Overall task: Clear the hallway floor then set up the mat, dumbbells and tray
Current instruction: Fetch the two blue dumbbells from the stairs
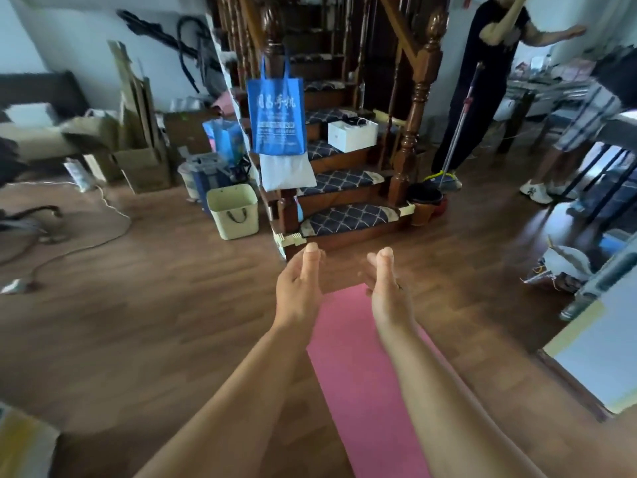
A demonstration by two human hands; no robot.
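A pink mat lies unrolled flat on the wooden floor, running from the bottom of the view toward the staircase. My left hand and my right hand are stretched out side by side above the mat's far end. Both have straight fingers, palms facing each other, and hold nothing. No dumbbells or tray show in this view.
A wooden staircase rises straight ahead, with a blue bag hanging on its post. A cream bin, boxes and a loose cable sit to the left. Two people stand at the right by a table. A door edges the right.
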